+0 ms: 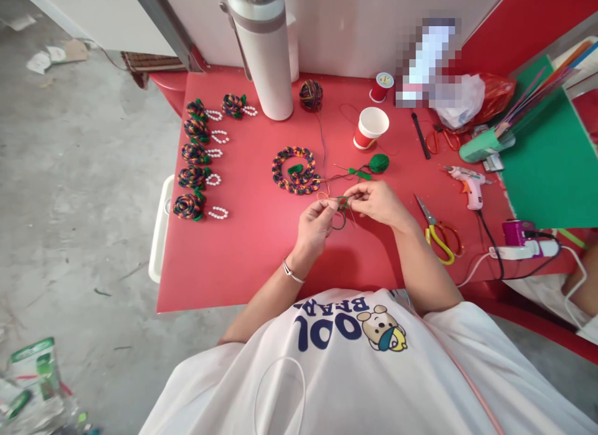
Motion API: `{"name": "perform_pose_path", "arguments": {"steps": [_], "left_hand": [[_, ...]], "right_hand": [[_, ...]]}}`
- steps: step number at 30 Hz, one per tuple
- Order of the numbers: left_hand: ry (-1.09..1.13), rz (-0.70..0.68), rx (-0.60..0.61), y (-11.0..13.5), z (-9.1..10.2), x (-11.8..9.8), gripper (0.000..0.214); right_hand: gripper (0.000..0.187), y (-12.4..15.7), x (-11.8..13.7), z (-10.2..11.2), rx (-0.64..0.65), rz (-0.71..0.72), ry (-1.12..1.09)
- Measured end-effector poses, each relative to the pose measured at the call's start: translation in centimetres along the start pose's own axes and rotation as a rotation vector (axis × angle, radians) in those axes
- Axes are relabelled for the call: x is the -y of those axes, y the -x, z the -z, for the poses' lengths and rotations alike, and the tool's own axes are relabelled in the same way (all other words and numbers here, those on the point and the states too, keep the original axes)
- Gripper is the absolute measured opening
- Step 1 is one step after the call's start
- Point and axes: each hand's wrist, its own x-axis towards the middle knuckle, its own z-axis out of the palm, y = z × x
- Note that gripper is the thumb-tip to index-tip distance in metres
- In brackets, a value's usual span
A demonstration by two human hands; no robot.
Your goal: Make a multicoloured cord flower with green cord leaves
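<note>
My left hand [316, 222] and my right hand [376, 200] meet above the red table [233, 248], both pinched on a small green yarn piece [342, 204] with thin strands hanging from it. A strand runs from there to a green yarn ball [379, 162]. Just beyond my hands lies a coiled multicoloured braid [295, 169]. A multicoloured yarn ball [311, 93] sits farther back.
Several finished yarn rosettes with bead loops [194, 154] line the table's left side. A white flask [262, 48], paper cup [370, 127], red thread spool [382, 86], glue gun [469, 186], yellow-handled scissors [436, 230], power strip [523, 251] and green board [551, 154] stand around.
</note>
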Motion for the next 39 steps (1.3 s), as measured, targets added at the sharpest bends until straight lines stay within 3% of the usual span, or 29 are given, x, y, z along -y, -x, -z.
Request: {"name": "perform_pose_path", "arguments": {"steps": [6, 14, 20, 30, 35, 39], "left_hand": [[-0.076, -0.005, 0.066, -0.1, 0.1, 0.4, 0.056], [-0.097, 0.028, 0.109, 0.1, 0.2, 0.5, 0.058], [-0.012, 0.16, 0.15, 0.1, 0.3, 0.3, 0.058], [0.018, 0.139, 0.082, -0.2, 0.1, 0.1, 0.043], [0.011, 0.122, 0.081, -0.1, 0.1, 0.1, 0.048], [-0.01, 0.116, 0.09, 0.0, 0.2, 0.2, 0.053]], "right_hand": [[0.021, 0.7, 1.2, 0.0, -0.077, -0.003, -0.151], [0.018, 1.0, 1.1, -0.1, -0.133, 0.025, -0.143], [0.016, 1.3, 1.0, -0.2, -0.154, 0.04, -0.152], [0.019, 1.7, -1.2, -0.3, -0.166, 0.064, -0.171], [0.037, 2.4, -2.1, 0.0, -0.078, 0.095, -0.182], [0.041, 2.8, -2.5, -0.2, 0.029, -0.011, -0.336]]}}
